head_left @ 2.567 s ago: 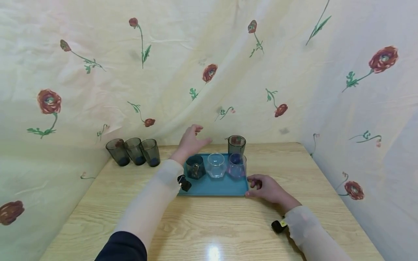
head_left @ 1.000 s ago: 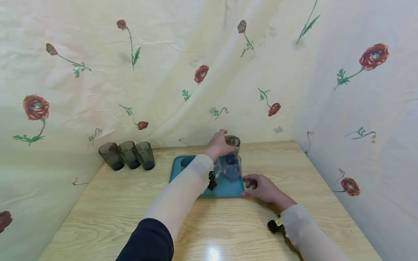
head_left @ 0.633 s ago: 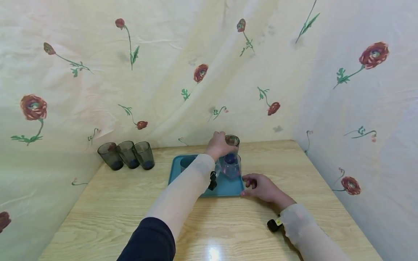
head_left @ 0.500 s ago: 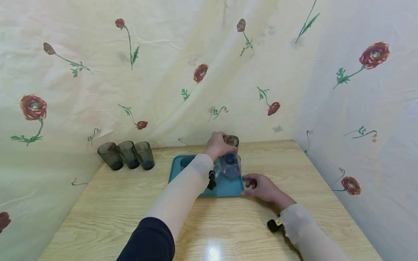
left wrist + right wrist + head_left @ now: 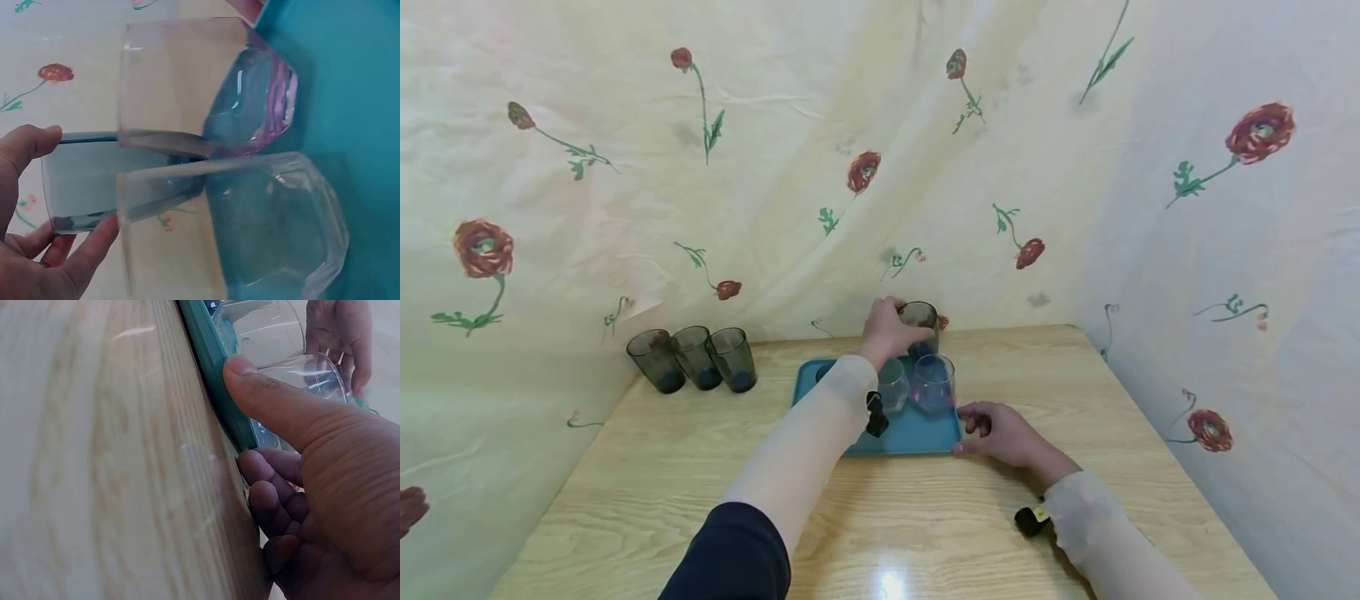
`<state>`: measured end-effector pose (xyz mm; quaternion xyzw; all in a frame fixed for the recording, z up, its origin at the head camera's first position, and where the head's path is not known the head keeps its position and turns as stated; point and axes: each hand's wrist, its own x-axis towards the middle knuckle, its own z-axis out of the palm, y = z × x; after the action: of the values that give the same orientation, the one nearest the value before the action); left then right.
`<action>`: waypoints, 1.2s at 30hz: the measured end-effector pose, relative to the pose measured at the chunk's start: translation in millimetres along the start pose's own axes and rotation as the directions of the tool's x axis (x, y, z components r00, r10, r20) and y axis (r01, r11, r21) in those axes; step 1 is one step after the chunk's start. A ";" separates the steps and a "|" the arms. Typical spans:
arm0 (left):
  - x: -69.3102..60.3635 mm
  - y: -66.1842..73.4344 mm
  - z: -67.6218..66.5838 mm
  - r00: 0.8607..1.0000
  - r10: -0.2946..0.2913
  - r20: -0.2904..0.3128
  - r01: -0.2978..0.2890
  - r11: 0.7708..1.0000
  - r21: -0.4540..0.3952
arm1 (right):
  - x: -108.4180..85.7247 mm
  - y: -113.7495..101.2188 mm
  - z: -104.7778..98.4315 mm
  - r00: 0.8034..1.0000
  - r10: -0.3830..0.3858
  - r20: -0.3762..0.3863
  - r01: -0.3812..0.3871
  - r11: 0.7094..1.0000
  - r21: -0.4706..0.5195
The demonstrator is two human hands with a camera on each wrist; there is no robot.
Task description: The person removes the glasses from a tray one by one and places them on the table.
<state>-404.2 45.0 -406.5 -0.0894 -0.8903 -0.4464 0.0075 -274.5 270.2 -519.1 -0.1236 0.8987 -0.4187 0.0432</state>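
My left hand (image 5: 887, 332) grips a smoky grey tumbler (image 5: 922, 321) at the back of the blue tray (image 5: 917, 437). In the left wrist view its thumb and fingers hold the tumbler (image 5: 94, 175) near the rim. A clear glass (image 5: 892, 390) and a pink-tinted glass (image 5: 935, 392) stand on the tray, in front of the tumbler. At the tray's right edge, my right hand (image 5: 1009, 433) holds the rim, thumb (image 5: 240, 365) on it and the other fingers curled at the side. A dark glass (image 5: 824, 368) on the tray is mostly hidden by my left arm.
Several smoky tumblers stand in a row at the table's back left: one by the wall (image 5: 657, 362), others beside it. A flowered curtain (image 5: 790, 208) rises close behind the wooden table (image 5: 647, 492).
My left hand reached right across the tray and took hold of the smoky tumbler. Lately hand and tumbler have shifted left, behind the gap between the two glasses. My right hand stays put.
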 end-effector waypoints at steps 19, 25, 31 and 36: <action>-19.6 -2.8 -57.9 0.988 0.113 -0.107 -0.122 0.990 -0.073 | 0.4 4.6 0.6 1.000 -0.001 -0.003 0.001 1.000 0.009; -26.9 -4.7 -82.8 0.976 0.119 -0.180 -0.140 0.984 -0.107 | 0.6 3.8 0.4 1.000 -0.009 -0.006 0.009 1.000 0.003; -34.7 -12.5 -107.0 0.966 0.106 -0.235 -0.138 0.983 -0.123 | 0.5 4.2 0.5 1.000 -0.016 -0.009 0.016 1.000 0.002; -43.2 -22.1 -123.3 0.954 0.096 -0.285 -0.135 0.984 -0.118 | -0.6 3.0 0.5 1.000 -0.006 -0.005 0.007 1.000 0.015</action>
<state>-373.5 -72.7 -353.9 -0.0779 -0.8410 -0.5131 0.1526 -274.5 271.8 -521.7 -0.1253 0.8953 -0.4256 0.0406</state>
